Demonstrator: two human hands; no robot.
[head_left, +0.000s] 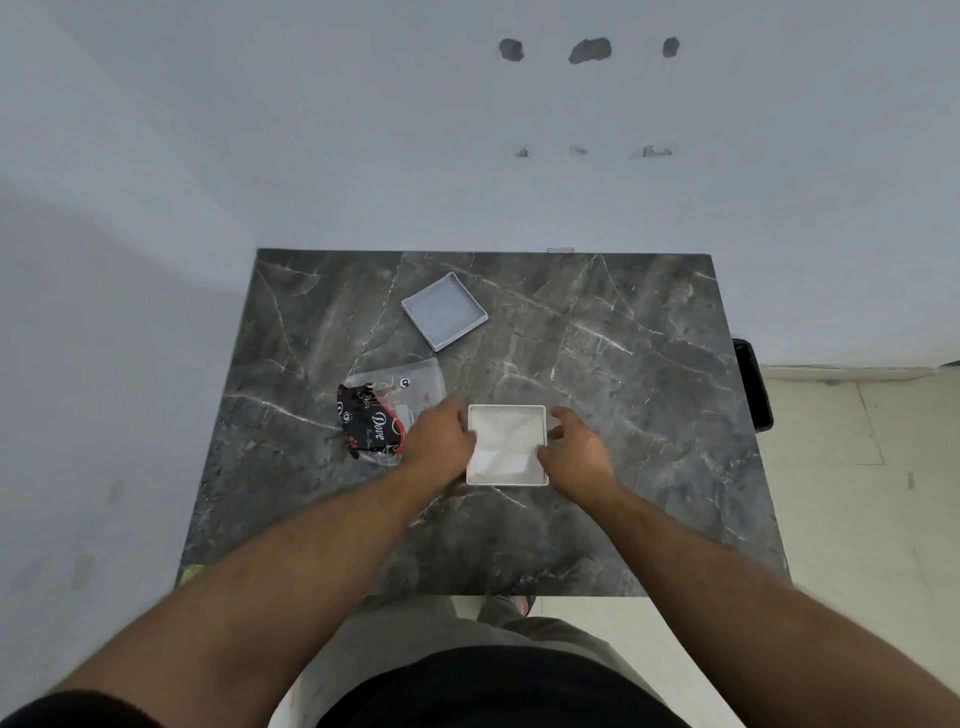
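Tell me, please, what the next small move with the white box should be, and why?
Probably smooth the white lining flat into the white box: it looks creased, and the left hand sits at the left wall while the right hand grips the right wall. The Dove packet lies outside to the left, the lid farther back.
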